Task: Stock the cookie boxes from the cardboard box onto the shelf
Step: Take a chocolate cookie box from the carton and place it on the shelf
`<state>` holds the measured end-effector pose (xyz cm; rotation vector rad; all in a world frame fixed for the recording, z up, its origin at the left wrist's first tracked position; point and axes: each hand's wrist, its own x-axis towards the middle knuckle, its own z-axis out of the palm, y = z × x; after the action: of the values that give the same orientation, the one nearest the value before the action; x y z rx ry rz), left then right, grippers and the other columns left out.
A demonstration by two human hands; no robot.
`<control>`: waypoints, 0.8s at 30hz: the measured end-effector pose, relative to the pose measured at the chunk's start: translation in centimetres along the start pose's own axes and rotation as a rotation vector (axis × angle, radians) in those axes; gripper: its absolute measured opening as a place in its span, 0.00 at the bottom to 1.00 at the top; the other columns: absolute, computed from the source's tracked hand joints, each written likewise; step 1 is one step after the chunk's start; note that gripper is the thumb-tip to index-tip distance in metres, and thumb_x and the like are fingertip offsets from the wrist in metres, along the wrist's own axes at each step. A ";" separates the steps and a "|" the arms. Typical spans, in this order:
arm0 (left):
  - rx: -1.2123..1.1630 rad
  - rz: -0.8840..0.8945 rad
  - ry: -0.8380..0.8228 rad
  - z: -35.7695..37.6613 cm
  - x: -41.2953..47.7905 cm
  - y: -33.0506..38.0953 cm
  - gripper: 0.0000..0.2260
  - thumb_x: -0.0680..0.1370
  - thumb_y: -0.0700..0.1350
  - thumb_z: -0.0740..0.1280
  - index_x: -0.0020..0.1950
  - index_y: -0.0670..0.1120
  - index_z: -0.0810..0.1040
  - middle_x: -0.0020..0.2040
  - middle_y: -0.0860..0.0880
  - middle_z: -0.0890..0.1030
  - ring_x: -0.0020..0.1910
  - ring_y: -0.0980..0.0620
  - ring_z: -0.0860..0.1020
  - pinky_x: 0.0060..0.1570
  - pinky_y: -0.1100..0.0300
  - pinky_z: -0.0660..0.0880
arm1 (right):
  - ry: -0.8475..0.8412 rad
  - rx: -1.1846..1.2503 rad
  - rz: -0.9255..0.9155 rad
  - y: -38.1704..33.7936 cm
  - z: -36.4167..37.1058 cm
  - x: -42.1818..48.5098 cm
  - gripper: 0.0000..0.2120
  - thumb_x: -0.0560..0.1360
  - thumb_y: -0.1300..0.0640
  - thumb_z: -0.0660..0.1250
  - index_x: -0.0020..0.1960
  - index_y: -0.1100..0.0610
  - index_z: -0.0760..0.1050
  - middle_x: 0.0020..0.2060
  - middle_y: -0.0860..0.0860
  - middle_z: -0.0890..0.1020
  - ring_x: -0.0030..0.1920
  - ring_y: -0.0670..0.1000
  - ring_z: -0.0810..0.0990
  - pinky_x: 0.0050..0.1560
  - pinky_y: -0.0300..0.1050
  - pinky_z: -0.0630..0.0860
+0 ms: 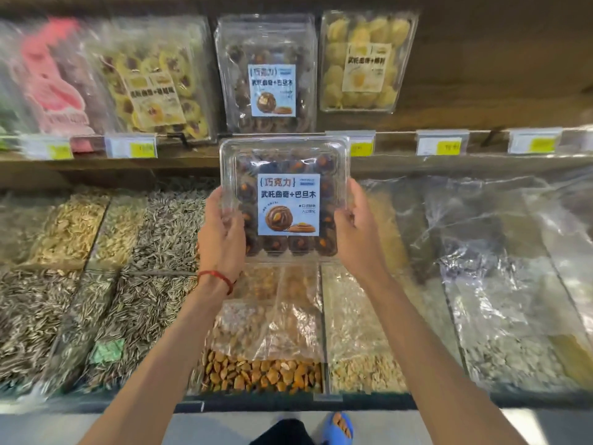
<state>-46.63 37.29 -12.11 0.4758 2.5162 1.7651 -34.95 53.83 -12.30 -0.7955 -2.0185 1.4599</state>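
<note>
I hold a clear plastic box of chocolate almond cookies point(284, 175) upright in front of me, its blue label facing me. My left hand point(221, 232) grips its left edge and my right hand point(356, 229) grips its right edge. The box hangs just below the wooden shelf point(179, 160), under a matching chocolate cookie box point(268, 75) that stands on the shelf. The cardboard box is not in view.
On the shelf stand a yellow cookie box point(365, 59) at the right, a jam cookie box point(150, 81) and a pink pack point(51, 78) at the left. Price tags point(441, 144) line the shelf edge. Below lie bins of seeds point(96, 284) and nuts point(263, 370) under plastic film.
</note>
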 end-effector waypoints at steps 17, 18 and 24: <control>-0.149 0.169 0.109 6.7 24.2 3.5 0.29 0.78 0.37 0.69 0.76 0.43 0.61 0.53 0.56 0.79 0.46 0.61 0.77 0.55 0.58 0.77 | 0.033 -0.096 -0.183 -5.5 6.7 22.5 0.42 0.81 0.62 0.67 0.83 0.55 0.41 0.83 0.48 0.51 0.81 0.45 0.51 0.81 0.48 0.54; -0.173 0.180 0.130 7.0 24.9 3.6 0.29 0.78 0.36 0.69 0.76 0.42 0.60 0.55 0.52 0.80 0.48 0.59 0.77 0.56 0.61 0.77 | 0.045 -0.097 -0.197 -5.8 6.9 23.3 0.42 0.81 0.62 0.67 0.83 0.55 0.41 0.83 0.48 0.52 0.80 0.43 0.51 0.80 0.46 0.54; -0.239 0.207 0.196 7.8 26.8 3.6 0.30 0.79 0.36 0.67 0.78 0.41 0.58 0.66 0.48 0.72 0.60 0.68 0.70 0.58 0.79 0.65 | 0.091 -0.128 -0.294 -6.2 8.1 26.2 0.41 0.81 0.62 0.66 0.83 0.55 0.43 0.76 0.38 0.55 0.72 0.32 0.51 0.72 0.25 0.49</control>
<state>-69.76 52.64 -7.55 0.5934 2.4025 2.2570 -59.72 65.87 -6.84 -0.5738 -2.0729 1.1208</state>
